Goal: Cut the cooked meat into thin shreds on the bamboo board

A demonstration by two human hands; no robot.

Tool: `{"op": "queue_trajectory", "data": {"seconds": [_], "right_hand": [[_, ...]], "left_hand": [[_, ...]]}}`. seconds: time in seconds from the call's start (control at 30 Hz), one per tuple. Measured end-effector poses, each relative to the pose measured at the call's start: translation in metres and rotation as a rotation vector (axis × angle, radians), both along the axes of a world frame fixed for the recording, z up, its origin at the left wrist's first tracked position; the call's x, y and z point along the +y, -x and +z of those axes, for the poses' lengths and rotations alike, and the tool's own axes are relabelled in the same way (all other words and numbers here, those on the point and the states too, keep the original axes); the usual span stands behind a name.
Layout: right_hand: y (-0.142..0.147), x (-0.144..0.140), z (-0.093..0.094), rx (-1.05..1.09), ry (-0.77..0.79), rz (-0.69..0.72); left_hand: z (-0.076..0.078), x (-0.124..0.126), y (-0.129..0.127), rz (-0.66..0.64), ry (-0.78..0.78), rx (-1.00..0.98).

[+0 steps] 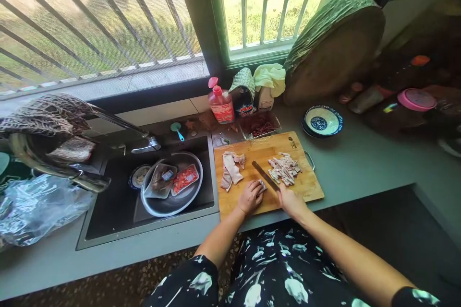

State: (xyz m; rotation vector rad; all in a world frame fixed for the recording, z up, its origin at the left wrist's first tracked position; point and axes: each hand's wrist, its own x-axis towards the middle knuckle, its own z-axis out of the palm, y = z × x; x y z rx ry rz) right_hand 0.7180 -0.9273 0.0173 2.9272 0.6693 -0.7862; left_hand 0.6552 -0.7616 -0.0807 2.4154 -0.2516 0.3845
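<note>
On the wooden cutting board, my right hand is closed around the handle of a knife, whose blade points up and to the left. My left hand presses with curled fingers on a small piece of pale meat just left of the blade. Larger slabs of pale, skin-like meat lie at the board's left. A pile of cut strips rests to the right of the knife.
Left of the board, a metal basin with packaged meat stands in the dark sink under a faucet. Behind the board are a tray of dark red meat and a pink soap bottle. Patterned plates sit to the right.
</note>
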Motion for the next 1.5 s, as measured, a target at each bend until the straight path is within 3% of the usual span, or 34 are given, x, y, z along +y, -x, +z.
{"op": "queue_trajectory", "data": {"seconds": [0.2,0.43,0.67,0.8,0.97,1.1,1.23,1.5], "right_hand": [[0.022,0.016,0.0,0.062,-0.019,-0.027],[0.039,-0.013,0.001,0.151,0.009,-0.038],[0.005,0.037,-0.016,0.112,-0.064,-0.094],[-0.012,0.012,-0.018,0.092,-0.076,-0.155],[-0.03,-0.019,-0.014,-0.005,-0.037,-0.177],[-0.029,-0.017,-0.004,0.022,-0.051,-0.152],[-0.013,-0.012,0.002,0.013,-0.09,-0.112],[0.01,-0.001,-0.004,0.016,-0.036,-0.118]], "left_hand": [[-0.006,0.001,-0.002,-0.022,-0.01,-0.008],[-0.011,0.0,-0.001,0.01,0.024,-0.027],[-0.01,0.001,0.0,0.001,0.014,-0.023],[-0.003,0.001,-0.002,0.013,0.011,-0.007],[-0.001,-0.012,-0.021,0.114,0.026,-0.066],[0.0,-0.024,-0.032,0.024,-0.042,-0.033],[0.004,-0.017,-0.028,-0.062,-0.048,-0.034],[0.002,-0.009,-0.031,-0.099,-0.024,-0.009]]}}
